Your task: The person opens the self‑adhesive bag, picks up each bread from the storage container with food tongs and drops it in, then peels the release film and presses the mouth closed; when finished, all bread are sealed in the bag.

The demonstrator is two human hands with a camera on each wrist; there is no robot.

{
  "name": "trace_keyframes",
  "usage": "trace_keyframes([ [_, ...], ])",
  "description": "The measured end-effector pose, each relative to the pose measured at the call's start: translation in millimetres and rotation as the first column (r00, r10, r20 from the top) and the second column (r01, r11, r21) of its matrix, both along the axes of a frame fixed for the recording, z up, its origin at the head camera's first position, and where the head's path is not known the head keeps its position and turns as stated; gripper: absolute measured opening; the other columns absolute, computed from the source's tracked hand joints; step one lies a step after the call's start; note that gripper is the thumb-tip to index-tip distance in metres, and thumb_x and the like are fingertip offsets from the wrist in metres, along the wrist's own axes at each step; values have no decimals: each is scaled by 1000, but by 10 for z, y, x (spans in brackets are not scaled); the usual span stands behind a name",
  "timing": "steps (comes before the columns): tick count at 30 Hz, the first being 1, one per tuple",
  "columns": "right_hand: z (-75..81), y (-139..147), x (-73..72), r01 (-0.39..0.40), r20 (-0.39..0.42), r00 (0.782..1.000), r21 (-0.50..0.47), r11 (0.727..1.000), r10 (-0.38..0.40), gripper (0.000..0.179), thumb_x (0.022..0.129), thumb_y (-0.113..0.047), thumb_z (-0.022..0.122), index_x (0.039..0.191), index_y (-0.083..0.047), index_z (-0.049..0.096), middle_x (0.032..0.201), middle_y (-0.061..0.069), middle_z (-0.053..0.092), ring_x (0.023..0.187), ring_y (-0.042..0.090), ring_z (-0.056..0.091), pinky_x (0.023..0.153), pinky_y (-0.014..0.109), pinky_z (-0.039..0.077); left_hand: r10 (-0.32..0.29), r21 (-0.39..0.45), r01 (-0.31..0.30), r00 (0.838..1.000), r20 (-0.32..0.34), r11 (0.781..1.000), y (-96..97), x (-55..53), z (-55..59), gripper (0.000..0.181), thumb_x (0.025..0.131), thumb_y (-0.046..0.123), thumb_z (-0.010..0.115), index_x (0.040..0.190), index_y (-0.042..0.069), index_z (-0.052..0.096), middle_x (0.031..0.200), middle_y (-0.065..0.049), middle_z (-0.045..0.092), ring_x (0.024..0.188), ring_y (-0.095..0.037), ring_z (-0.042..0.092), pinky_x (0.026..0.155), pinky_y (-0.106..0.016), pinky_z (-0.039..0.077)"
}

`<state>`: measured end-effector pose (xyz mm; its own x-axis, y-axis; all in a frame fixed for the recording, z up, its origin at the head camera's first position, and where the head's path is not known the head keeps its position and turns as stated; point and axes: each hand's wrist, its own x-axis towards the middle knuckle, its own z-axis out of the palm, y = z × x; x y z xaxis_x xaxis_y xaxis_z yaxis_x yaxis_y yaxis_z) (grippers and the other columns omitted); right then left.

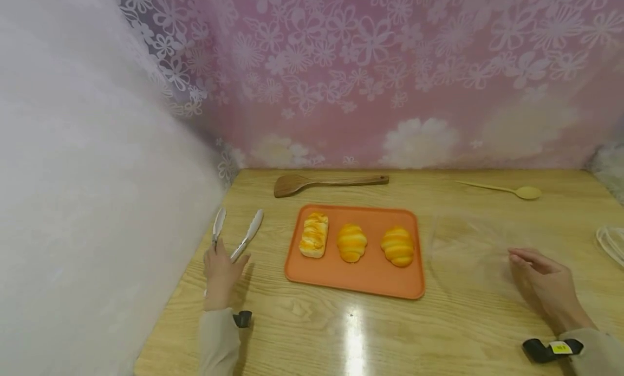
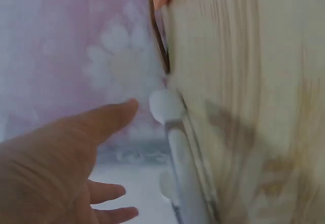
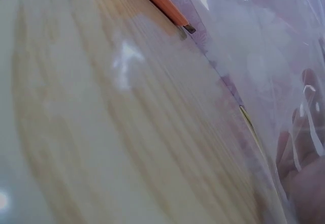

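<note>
Over the metal tongs at the table's left is my left hand, fingers spread. In the left wrist view, the left hand appears apart from the tongs, which lie spread on the wood. At the right, my right hand pinches the edge of a clear plastic bag. The bag covers much of the right wrist view, and the right hand's fingers show through it. Between the hands sits an orange tray bearing a loaf-shaped bread and two croissants.
A wooden spatula lies behind the tray, near the flowered curtain. Back right is a yellowish spoon. A pale coiled object stands at the right edge. White wall borders the left side.
</note>
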<state>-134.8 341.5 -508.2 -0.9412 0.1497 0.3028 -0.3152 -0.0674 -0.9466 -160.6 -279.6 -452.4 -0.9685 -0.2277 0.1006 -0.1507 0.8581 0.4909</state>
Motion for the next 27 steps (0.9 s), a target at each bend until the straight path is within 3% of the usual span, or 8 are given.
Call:
trace_keyframes([
  [7, 1, 0, 6, -13, -14, 1000, -31, 999, 12, 27, 93, 9, 56, 112, 1, 72, 105, -15, 73, 104, -8, 61, 86, 2, 43, 54, 181, -76, 991, 123, 981, -304, -174, -120, 100, 88, 42, 69, 150, -12, 11, 150, -40, 20, 137, -59, 22, 107, -73, 23],
  [12, 3, -19, -6, -27, -42, 999, -61, 998, 24, 27, 92, 12, 54, 113, 5, 70, 106, -11, 74, 102, -4, 63, 86, 4, 45, 114, 214, -144, 982, 150, 966, -382, -246, -215, 107, 85, 45, 73, 150, -12, 10, 150, -42, 18, 136, -59, 20, 109, -70, 23],
  [16, 8, -20, -20, -32, -47, 998, -45, 998, 30, 29, 93, 13, 53, 114, 4, 71, 107, -12, 73, 103, -4, 62, 87, 4, 44, 192, 188, -223, 967, 168, 957, -390, -255, -249, 110, 80, 48, 76, 147, -15, 16, 145, -43, 25, 131, -59, 26, 108, -67, 27],
  [20, 2, -26, -36, -29, -45, 999, -30, 999, 27, 29, 92, 13, 53, 113, 3, 71, 107, -13, 73, 102, -5, 63, 86, 4, 44, 230, 161, -256, 959, 164, 953, -380, -246, -240, 106, 78, 47, 78, 143, -19, 26, 138, -42, 34, 124, -57, 34, 106, -65, 32],
  [27, 3, -15, -12, -17, -23, 1000, -11, 1000, 17, 26, 93, 10, 55, 113, 5, 70, 107, -13, 73, 102, -6, 63, 84, 3, 45, 207, 276, -236, 969, 133, 932, -352, -148, -243, 110, 75, 45, 82, 148, -11, 23, 144, -37, 32, 130, -52, 34, 108, -63, 33],
])
